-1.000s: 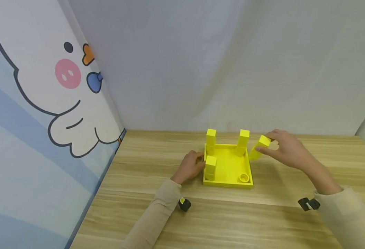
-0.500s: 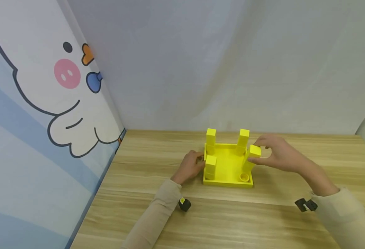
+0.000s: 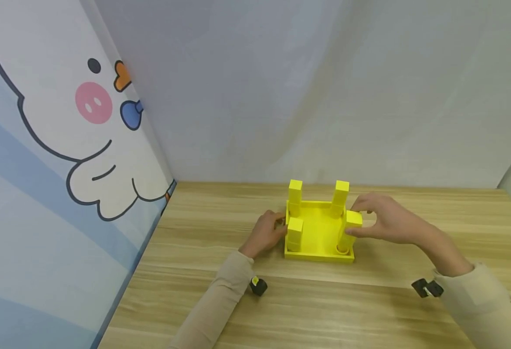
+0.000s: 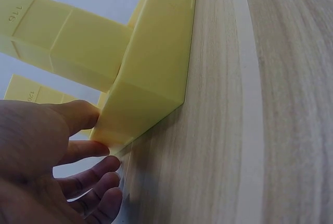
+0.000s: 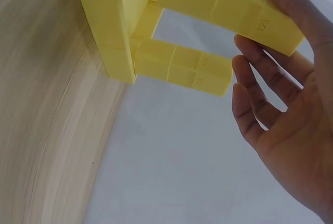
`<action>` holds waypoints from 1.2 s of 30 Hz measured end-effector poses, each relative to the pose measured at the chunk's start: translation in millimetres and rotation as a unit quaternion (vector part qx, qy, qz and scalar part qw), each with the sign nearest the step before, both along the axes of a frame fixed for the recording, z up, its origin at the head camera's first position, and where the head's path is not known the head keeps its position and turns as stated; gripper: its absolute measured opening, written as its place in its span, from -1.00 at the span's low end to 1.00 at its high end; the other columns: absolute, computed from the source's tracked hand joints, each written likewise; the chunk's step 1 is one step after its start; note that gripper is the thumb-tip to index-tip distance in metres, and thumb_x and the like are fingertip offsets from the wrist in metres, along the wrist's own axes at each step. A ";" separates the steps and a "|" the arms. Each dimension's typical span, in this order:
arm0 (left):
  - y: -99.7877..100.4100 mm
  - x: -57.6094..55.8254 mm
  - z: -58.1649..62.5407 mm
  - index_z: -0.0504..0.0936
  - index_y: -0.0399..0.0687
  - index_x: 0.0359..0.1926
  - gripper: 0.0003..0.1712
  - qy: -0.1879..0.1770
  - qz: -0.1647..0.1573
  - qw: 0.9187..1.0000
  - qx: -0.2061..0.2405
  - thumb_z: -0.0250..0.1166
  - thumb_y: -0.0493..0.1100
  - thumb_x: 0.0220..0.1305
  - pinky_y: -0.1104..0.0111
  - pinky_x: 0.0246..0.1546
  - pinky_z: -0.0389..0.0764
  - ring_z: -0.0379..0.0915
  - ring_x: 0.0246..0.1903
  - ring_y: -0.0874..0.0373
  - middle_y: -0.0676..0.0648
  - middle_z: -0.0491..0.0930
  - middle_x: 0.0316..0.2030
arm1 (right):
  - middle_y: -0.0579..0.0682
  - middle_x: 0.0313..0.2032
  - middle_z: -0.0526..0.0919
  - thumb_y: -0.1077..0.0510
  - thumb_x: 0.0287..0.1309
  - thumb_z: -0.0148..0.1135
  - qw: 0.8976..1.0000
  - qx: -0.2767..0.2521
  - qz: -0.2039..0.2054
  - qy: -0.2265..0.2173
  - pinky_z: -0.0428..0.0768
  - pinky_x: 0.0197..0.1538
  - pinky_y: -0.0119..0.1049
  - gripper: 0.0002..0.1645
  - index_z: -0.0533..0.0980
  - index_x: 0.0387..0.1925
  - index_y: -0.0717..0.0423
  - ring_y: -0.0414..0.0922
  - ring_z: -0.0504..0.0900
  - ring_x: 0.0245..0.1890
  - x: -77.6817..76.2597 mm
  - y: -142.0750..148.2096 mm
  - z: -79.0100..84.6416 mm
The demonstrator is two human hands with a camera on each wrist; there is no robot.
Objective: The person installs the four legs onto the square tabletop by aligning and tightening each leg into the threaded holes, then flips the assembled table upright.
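A square yellow tray (image 3: 318, 259) has a yellow square post (image 3: 296, 191) upright at its far left corner. Two more posts stand at the far right (image 3: 341, 194) and near left (image 3: 295, 232) corners. My right hand (image 3: 388, 218) pinches a fourth post (image 3: 353, 219), marked 123 in the right wrist view, between thumb and fingers. It stands nearly upright over the ring-shaped socket (image 3: 342, 251) at the near right corner; whether its lower end is seated, I cannot tell. My left hand (image 3: 266, 233) holds the tray's left wall with thumb and index finger, the other fingers curled beside it.
The tray sits on a wood-grain table (image 3: 307, 305) near its back edge. Behind rises a pale grey curtain (image 3: 307, 97). A cartoon-printed panel (image 3: 46, 145) borders the left side.
My right hand has brought its post leftward and down from outside the tray's right wall to the near right corner, turning it more upright. The left hand and tray stay put.
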State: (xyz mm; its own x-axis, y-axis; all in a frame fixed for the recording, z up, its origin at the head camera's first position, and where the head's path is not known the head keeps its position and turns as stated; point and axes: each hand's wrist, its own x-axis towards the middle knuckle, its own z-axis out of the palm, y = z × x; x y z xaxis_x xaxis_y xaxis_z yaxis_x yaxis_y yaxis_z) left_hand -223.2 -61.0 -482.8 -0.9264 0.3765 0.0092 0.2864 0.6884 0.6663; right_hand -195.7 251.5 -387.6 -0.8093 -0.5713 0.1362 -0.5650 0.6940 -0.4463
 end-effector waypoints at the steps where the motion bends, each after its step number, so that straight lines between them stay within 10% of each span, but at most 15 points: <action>1: -0.1 0.4 0.5 0.62 -0.19 0.21 -0.62 -0.001 0.000 1.000 0.000 0.23 -0.16 0.45 0.28 -0.12 0.46 0.40 -0.18 0.05 -0.25 0.61 -0.08 | -0.32 -0.25 0.64 -0.18 0.10 0.51 1.000 0.000 0.000 -0.004 0.57 -0.01 -0.13 -0.74 0.68 -0.22 -0.23 -0.28 0.55 -0.17 1.0 -0.6 0.6; 10: -1.7 2.5 0.4 0.62 -0.24 0.18 -0.63 0.001 -0.011 1.000 0.007 0.23 -0.20 0.44 0.26 -0.12 0.49 0.42 -0.18 0.03 -0.28 0.61 -0.08 | -0.22 -0.19 0.67 -0.19 0.12 0.49 0.999 0.029 -0.005 -0.028 0.57 -0.01 -0.05 -0.65 0.67 -0.18 -0.10 -0.19 0.56 -0.14 9.1 -4.3 2.4; 21: -2.6 3.9 3.0 0.61 -0.24 0.21 -0.60 -0.005 -0.004 1.000 0.007 0.24 -0.18 0.43 0.29 -0.14 0.46 0.38 -0.21 0.07 -0.26 0.61 -0.09 | -0.14 -0.25 0.66 -0.20 0.11 0.46 0.992 0.113 -0.018 0.049 0.53 -0.15 -0.14 -0.58 0.63 -0.21 0.02 -0.18 0.53 -0.26 16.0 -16.9 8.9; 27: -4.0 6.5 4.5 0.60 -0.25 0.23 -0.59 -0.005 -0.011 1.000 0.007 0.23 -0.18 0.44 0.31 -0.16 0.43 0.35 -0.23 0.09 -0.26 0.61 -0.08 | -0.14 -0.06 0.71 -0.37 0.05 0.45 0.993 0.113 -0.026 0.025 0.60 0.04 0.02 -0.31 0.63 0.07 -0.03 -0.06 0.64 -0.05 24.8 -13.9 15.9; 36: -6.2 8.3 4.8 0.61 -0.23 0.21 -0.61 0.005 -0.020 1.000 0.010 0.23 -0.19 0.44 0.30 -0.14 0.43 0.37 -0.21 0.07 -0.26 0.62 -0.10 | -0.10 0.13 0.64 0.17 0.03 0.37 0.995 0.096 0.004 0.002 0.51 0.21 0.20 -0.31 0.51 0.27 -0.11 0.08 0.58 0.19 33.6 -8.6 28.8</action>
